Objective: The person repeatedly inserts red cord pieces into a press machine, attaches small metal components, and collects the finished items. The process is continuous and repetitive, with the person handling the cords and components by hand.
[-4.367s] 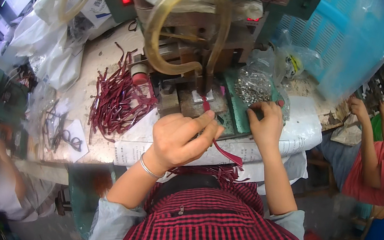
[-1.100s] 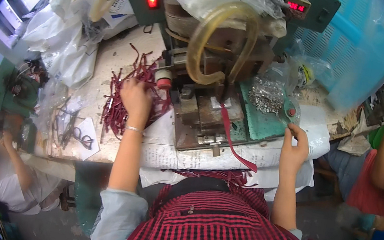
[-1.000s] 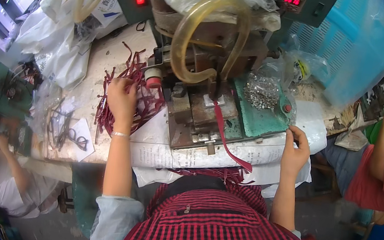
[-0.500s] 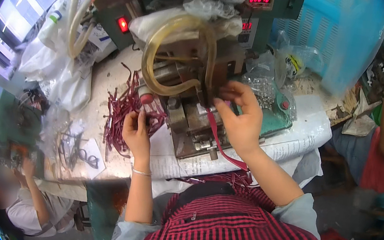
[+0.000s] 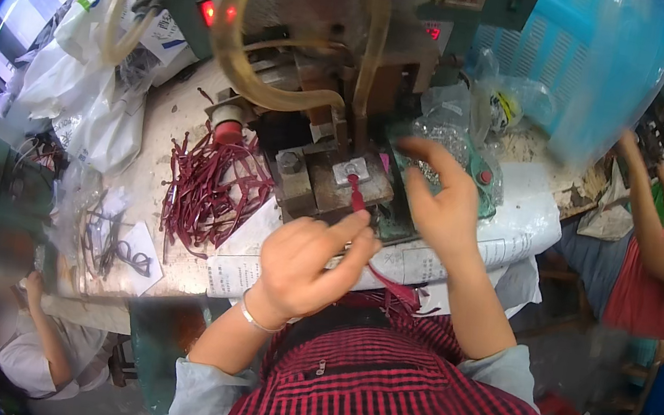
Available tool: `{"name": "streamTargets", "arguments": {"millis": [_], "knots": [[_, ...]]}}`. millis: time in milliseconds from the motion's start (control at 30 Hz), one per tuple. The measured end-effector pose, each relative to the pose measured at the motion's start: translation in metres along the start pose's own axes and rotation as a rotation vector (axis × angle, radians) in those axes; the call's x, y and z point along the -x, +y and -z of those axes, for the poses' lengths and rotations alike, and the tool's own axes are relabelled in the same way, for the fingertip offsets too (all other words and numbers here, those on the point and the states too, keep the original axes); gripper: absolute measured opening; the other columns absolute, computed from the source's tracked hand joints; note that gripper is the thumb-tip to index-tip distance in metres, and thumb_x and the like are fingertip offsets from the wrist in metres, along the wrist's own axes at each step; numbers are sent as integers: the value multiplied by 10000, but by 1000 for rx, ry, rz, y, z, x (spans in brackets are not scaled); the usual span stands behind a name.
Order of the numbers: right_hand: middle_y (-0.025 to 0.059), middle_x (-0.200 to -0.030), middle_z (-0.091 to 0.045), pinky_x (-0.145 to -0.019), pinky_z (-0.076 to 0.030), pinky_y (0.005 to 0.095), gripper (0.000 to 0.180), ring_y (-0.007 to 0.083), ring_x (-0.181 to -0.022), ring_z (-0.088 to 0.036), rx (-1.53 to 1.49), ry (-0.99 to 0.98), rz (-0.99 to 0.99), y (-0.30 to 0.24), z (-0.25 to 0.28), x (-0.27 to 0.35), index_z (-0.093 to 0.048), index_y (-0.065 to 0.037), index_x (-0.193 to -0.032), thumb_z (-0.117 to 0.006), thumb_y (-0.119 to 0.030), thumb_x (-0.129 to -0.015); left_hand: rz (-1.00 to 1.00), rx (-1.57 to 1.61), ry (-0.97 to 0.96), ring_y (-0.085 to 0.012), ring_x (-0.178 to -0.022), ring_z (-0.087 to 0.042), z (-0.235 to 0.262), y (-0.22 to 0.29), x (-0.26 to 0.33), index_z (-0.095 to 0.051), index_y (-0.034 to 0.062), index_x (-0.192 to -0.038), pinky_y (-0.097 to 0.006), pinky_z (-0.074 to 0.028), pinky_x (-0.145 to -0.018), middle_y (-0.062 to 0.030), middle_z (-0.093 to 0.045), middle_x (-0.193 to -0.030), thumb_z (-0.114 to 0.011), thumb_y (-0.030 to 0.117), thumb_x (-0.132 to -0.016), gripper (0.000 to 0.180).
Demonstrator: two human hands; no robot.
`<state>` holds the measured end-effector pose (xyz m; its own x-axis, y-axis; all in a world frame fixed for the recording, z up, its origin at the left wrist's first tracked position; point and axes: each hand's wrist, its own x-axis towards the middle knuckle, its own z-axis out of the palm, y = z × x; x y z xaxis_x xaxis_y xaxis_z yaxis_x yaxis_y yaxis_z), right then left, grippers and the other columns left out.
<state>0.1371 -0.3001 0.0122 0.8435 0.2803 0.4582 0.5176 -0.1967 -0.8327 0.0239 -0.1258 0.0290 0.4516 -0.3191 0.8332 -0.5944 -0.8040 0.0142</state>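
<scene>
A maroon strap runs from a small metal plate on the press machine toward my lap. My left hand is closed at the strap just below the plate, its thumb and forefinger pinched about it. To the right of the plate hovers my right hand, fingers curved and apart, holding nothing; its fingertips are a little blurred. Near my waist more maroon straps lie gathered. Left of the machine, on the worktable, is a loose heap of similar maroon straps.
A red round button juts out by the heap. Thick yellowish hoses loop over the machine. Clear bags of small metal parts lie behind my right hand. A blue crate stands back right. Other people work at both sides.
My left hand has moved right from beside the strap heap to the strap at the press. My right hand has let go of the strap and drawn away to the right.
</scene>
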Motion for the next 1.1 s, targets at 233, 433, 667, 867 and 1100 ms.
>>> {"name": "streamTargets", "arguments": {"millis": [233, 433, 667, 867, 1100], "knots": [[186, -1051, -747, -879, -556, 427, 251, 369, -995, -714, 350, 25, -54, 84, 42, 35, -722, -31, -1095, -605, -23, -873, -101, -7, 61, -115, -572, -589, -26, -19, 5, -697, 83, -933, -256, -426, -476, -100, -737, -973, -844, 98, -778, 214], [156, -985, -723, -889, -519, 441, 168, 368, -964, -671, 403, 130, -48, 104, 55, 20, -725, -31, -997, -675, -74, -843, -80, -6, 64, -117, -546, -572, -27, -16, 8, -693, 88, -917, -254, -419, -466, -93, -735, -958, -836, 83, -782, 197], [126, -922, -673, -855, -498, 471, 114, 358, -963, -626, 767, 89, -60, 95, 24, 36, -735, -60, -846, -779, -139, -777, 47, 27, 37, -168, -622, -648, -22, -5, 12, -719, 66, -987, -281, -473, -494, -131, -760, -1030, -856, 39, -747, 278], [147, -932, -705, -815, -522, 432, 123, 346, -887, -671, 599, 94, -189, 95, 28, 36, -704, -35, -930, -743, -113, -844, 404, -157, -23, -228, -716, -686, 27, 29, 53, -745, 37, -1052, -308, -533, -633, -148, -770, -1046, -821, -2, -772, 293], [148, -979, -731, -864, -524, 375, 140, 312, -916, -691, 467, 270, 40, 96, 28, 22, -734, -17, -1045, -694, -54, -915, 852, -320, 144, -291, -887, -657, 39, -99, 52, -721, 51, -948, -378, -513, -781, -96, -696, -943, -740, 107, -893, 80]]}}
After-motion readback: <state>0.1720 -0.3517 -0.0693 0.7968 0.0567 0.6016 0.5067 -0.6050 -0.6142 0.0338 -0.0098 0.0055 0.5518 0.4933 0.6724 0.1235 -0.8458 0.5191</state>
